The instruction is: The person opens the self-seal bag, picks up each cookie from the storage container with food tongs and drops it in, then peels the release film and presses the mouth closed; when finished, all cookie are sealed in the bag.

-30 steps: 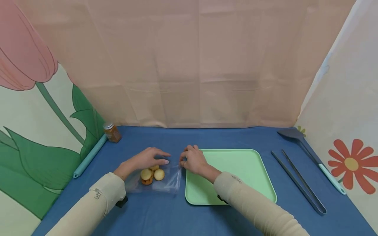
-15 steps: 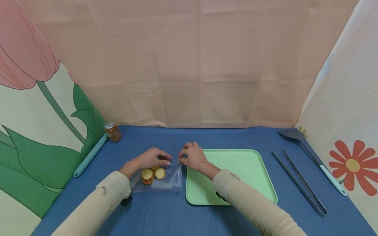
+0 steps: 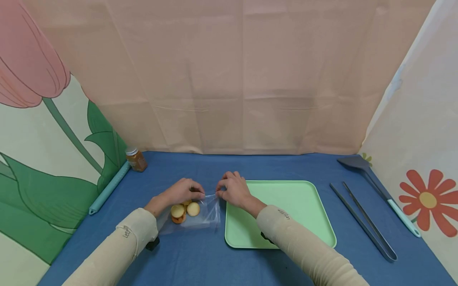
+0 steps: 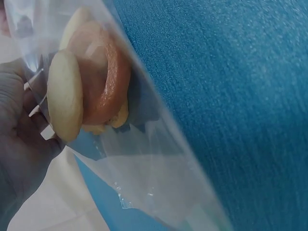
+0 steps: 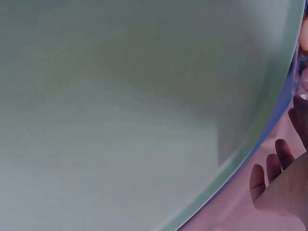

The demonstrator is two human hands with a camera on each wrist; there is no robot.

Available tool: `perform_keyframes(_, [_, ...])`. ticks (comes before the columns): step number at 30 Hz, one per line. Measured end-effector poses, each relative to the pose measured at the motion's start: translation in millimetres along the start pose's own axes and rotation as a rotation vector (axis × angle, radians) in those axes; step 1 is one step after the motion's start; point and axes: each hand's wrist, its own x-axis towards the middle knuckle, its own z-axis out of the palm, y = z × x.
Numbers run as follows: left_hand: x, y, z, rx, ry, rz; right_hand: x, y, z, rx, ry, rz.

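Observation:
A clear plastic bag [image 3: 205,218] lies on the blue cloth, holding several round, biscuit-like food pieces [image 3: 193,209]. The left wrist view shows pale yellow discs [image 4: 65,95] in it beside an orange ring-shaped piece [image 4: 118,79]. My left hand [image 3: 180,191] pinches the bag's far edge between thumb and fingers. At the bag's far right corner, my right hand [image 3: 234,190] pinches the film with thumb and index finger, its other fingers raised. That hand is over the left edge of a light green tray [image 3: 286,214]; its grip is only partly visible in the right wrist view.
Tongs [image 3: 363,222] and a dark spatula [image 3: 375,186] with a pale blue handle lie right of the tray. At the back left stands a spice jar [image 3: 136,159], touching a light blue roll [image 3: 109,188] along the cloth's left edge.
The left hand has moved right, closing its thumb and fingers on the bag's edge. The bag has shifted slightly right, and its far edge is lifted. The right hand has barely moved.

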Motion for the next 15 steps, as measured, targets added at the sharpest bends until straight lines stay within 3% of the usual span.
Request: perform_keyframes(15, [-2.0, 4.0, 0.1, -0.003, 0.019, 0.009, 3.3, -1.7, 4.0, -0.033, 0.021, -0.046])
